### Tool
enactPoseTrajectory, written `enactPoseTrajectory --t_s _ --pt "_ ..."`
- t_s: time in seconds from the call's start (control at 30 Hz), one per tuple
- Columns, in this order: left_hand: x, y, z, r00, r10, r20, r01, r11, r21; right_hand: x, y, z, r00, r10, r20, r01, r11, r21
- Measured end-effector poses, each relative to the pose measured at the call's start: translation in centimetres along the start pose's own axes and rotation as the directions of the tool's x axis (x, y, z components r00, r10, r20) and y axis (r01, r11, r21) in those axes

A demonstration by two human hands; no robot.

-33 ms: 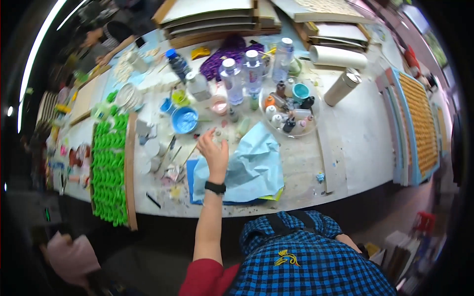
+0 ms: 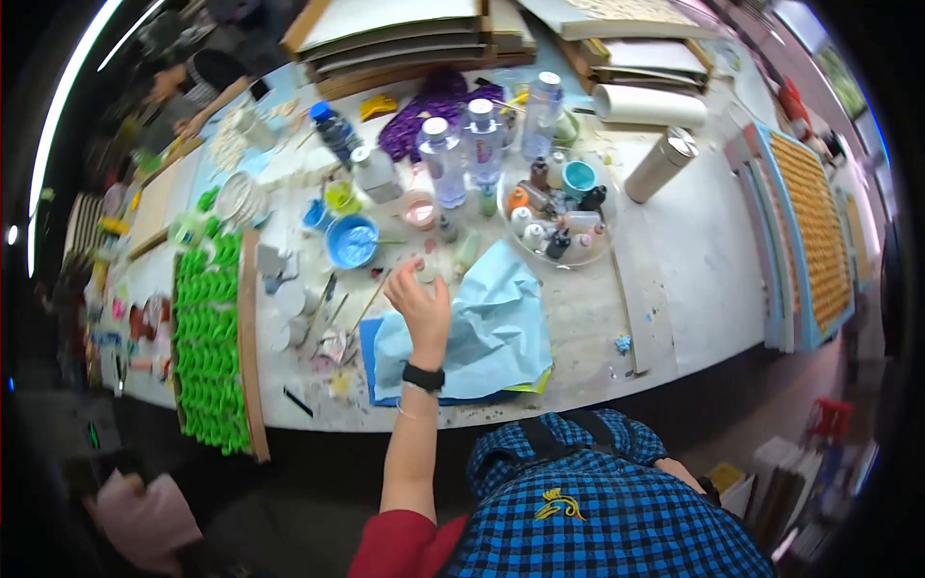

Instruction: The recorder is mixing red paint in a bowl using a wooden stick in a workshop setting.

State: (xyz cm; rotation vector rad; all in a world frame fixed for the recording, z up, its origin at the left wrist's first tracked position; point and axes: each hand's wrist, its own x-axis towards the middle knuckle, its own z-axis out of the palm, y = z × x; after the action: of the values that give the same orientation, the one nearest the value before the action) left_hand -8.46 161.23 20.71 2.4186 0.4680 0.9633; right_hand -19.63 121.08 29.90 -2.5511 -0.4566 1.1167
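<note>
Left hand (image 2: pixel 420 308): bare, dark band at the wrist; fingers bent, thumb standing apart from them with a gap between; whether a fingertip touches anything cannot be told
Right hand: hidden past the apron (image 2: pixel 597 491); state cannot be told
Light blue cloth (image 2: pixel 496 332): one, creased, on the bench (image 2: pixel 694 279) near its front edge, partly beneath the left hand and wrist; darker blue sheet (image 2: pixel 368 358) showing under its left side
Blue bowl (image 2: pixel 353 243): one, holding pale blue matter (a stick leans over its right rim), beyond the left hand and to its left
Pink cup (image 2: pixel 419 210): one, right of the bowl
Clear bottles (image 2: pixel 444 173): three, white-capped, upright behind the cup and to its right
Round clear tray (image 2: pixel 611 241): one, right of the bottles, filled with small dropper bottles and a teal cup (image 2: pixel 579 177)
Steel flask (image 2: pixel 661 166): one, upright, right of the tray
Green curled pieces (image 2: pixel 207 352): many, in rows at the bench's left
</note>
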Motion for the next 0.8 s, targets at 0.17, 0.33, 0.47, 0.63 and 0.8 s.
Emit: enactPoseTrajectory --t_s 0.17,0.33,0.47,0.63,0.8 --pt "-0.9 7.8 3.5 0.866 0.297 0.403 -0.035 0.839 -0.543 -6.1 -2.8 0.2 0.973 0.229 0.028 -0.23 0.961 0.151" --pt "-2.3 13.0 12.5 0.813 0.497 0.303 -0.298 0.803 -0.516 -5.4 -6.7 -4.4 0.887 0.441 0.136 -0.461 0.836 0.297" --pt "-3.7 14.2 15.4 0.781 0.484 0.394 -0.395 0.872 -0.287 -5.3 -5.2 -4.0 0.879 0.468 0.095 -0.421 0.665 0.617" --pt "-1.9 13.9 13.4 0.803 0.514 0.303 -0.375 0.83 -0.413 -4.4 -2.8 -3.8 0.952 0.299 -0.06 -0.236 0.847 0.477" --pt "0.6 15.8 3.4 0.696 0.065 0.715 0.674 0.286 -0.682 -1.5 -0.3 -7.2 0.955 0.245 -0.168 -0.001 0.568 0.823"
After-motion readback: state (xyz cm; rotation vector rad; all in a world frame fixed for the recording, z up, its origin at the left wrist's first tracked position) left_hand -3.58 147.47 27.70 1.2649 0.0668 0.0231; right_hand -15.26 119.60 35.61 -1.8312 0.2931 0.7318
